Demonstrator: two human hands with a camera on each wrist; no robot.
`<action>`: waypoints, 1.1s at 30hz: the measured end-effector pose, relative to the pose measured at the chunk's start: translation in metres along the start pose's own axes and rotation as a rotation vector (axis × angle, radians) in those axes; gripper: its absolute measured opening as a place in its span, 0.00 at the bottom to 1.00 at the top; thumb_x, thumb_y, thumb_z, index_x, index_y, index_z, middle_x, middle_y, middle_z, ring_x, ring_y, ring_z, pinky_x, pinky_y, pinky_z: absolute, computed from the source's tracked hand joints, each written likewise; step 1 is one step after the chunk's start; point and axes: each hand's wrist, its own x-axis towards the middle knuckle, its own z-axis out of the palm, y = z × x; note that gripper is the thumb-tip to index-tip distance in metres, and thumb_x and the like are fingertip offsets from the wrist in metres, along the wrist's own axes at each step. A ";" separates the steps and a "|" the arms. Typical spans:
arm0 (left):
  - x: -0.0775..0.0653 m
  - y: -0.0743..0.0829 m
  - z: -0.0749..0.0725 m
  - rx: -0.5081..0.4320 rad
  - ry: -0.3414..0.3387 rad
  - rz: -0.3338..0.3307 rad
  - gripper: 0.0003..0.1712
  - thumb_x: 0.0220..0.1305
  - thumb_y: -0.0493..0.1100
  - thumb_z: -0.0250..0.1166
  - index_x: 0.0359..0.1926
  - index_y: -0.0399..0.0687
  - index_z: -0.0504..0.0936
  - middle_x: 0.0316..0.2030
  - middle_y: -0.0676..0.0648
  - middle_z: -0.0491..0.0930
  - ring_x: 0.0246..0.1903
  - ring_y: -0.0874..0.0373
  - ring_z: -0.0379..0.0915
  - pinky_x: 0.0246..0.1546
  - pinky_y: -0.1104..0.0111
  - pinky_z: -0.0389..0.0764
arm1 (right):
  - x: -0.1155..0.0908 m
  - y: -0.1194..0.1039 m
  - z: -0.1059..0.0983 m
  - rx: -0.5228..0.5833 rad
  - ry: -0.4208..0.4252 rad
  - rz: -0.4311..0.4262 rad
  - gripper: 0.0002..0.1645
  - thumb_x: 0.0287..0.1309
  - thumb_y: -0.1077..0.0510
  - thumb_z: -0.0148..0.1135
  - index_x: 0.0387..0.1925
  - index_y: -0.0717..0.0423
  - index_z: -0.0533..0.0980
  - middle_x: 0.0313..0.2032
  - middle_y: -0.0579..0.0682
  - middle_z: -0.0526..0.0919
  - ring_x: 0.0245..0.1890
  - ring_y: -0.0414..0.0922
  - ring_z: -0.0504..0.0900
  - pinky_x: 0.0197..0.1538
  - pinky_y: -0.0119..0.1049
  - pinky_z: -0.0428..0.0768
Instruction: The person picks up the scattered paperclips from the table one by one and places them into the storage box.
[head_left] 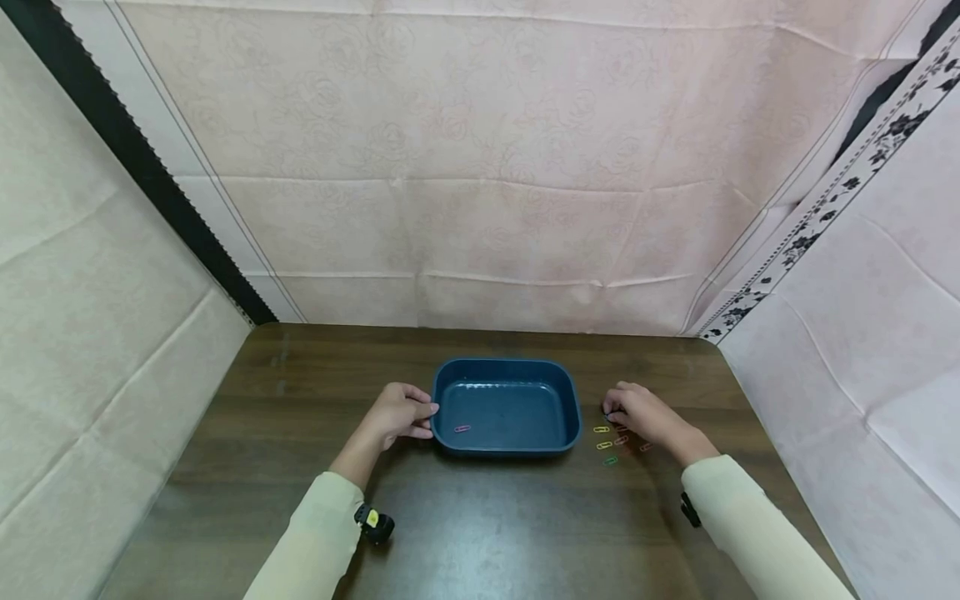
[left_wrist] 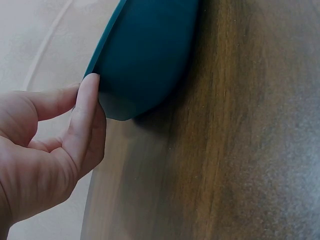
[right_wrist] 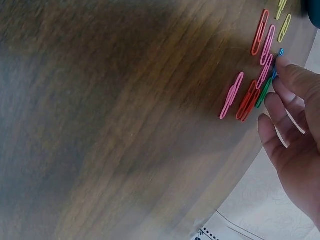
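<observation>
A dark blue rectangular tray [head_left: 506,362] sits on the table with one pink paper clip [head_left: 462,428] lying inside at its left. My left hand [head_left: 397,412] grips the tray's left rim, thumb and fingers on either side of the wall in the left wrist view. To the right of the tray, my right hand [head_left: 648,414] pinches a blue paper clip [right_wrist: 280,52] between thumb and fingertip. Loose around it lie several clips: yellow [right_wrist: 284,28], orange-red [right_wrist: 260,32], pink [right_wrist: 231,95], red [right_wrist: 247,101] and green [right_wrist: 263,93]. In the head view the hand hides some of them.
The brown wooden table [head_left: 465,533] reaches back to a pale patterned cloth [head_left: 480,167] hanging behind it. More pale cloth [head_left: 885,333] flanks the table on both sides. A small black camera [head_left: 374,523] is strapped at the left wrist.
</observation>
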 end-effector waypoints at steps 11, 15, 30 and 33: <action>0.001 0.000 0.000 0.012 0.005 0.003 0.13 0.73 0.34 0.64 0.52 0.30 0.76 0.40 0.33 0.78 0.29 0.53 0.80 0.36 0.61 0.92 | 0.003 0.001 -0.001 0.011 -0.031 0.016 0.09 0.62 0.65 0.71 0.33 0.50 0.79 0.32 0.42 0.78 0.34 0.38 0.76 0.36 0.34 0.81; 0.001 0.000 0.000 0.012 0.008 0.000 0.13 0.73 0.34 0.64 0.52 0.30 0.76 0.40 0.33 0.78 0.29 0.53 0.80 0.36 0.61 0.92 | 0.003 0.001 0.000 0.015 -0.029 0.019 0.08 0.62 0.65 0.70 0.35 0.50 0.80 0.32 0.42 0.79 0.34 0.38 0.76 0.37 0.35 0.82; -0.002 0.002 -0.001 0.031 0.016 -0.001 0.13 0.73 0.35 0.64 0.53 0.31 0.76 0.41 0.33 0.78 0.30 0.53 0.80 0.36 0.61 0.92 | -0.001 0.002 0.004 0.033 0.005 0.026 0.07 0.63 0.64 0.70 0.34 0.49 0.80 0.32 0.41 0.79 0.35 0.38 0.76 0.38 0.36 0.81; -0.004 0.002 -0.001 0.035 0.015 -0.004 0.13 0.73 0.35 0.64 0.53 0.31 0.77 0.41 0.33 0.78 0.30 0.53 0.80 0.36 0.61 0.92 | -0.003 0.001 0.004 0.048 0.011 0.038 0.08 0.64 0.63 0.69 0.33 0.47 0.79 0.32 0.40 0.79 0.35 0.38 0.75 0.39 0.36 0.80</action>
